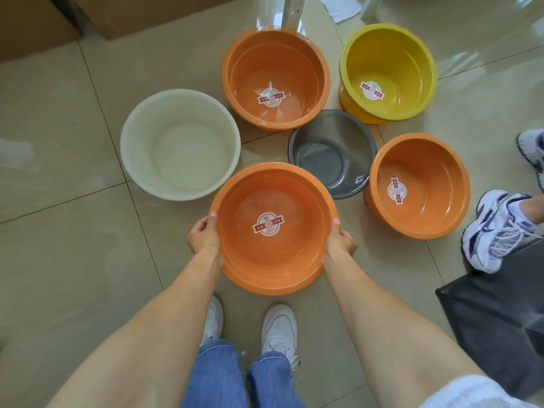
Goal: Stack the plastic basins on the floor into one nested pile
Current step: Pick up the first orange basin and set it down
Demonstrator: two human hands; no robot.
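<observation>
Held basin: a round orange plastic basin (273, 228) with a red-and-white sticker on its floor is being held mouth-up between both hands, just ahead of the person's white shoes (279, 329).
Left hand: the left hand (204, 235) is gripping the held basin's left rim, thumb lying over the lip, fingers wrapping under the wall; the bare forearm is reaching forward and slightly inward.
Right hand: the right hand (341, 240) is clasping the opposite rim the same way, thumb on top, the forearm angling in from the lower right.
White basin: a round cream-white plastic basin (180, 144) is sitting on the floor just beyond and left of the held basin.
Far orange basin: a large round orange plastic basin (275, 79) is standing directly beyond the held basin.
Grey basin: a translucent grey plastic basin (329, 151) is lying just beyond and right of the held basin, its near edge hidden by the held basin's rim.
Small orange basin: a smaller orange plastic basin (416, 185) is sitting to the right of the held basin, overlapping the grey one.
Yellow basin: a round yellow plastic basin (387, 73) is standing far right beyond the held basin.
Floor: glossy beige tiles (73, 231) with dark grout lines are reflecting light.
Room: brown cardboard boxes (44, 22) are standing far left beyond the held basin; another person's white-and-blue trainers (494, 228) are resting to its right.
</observation>
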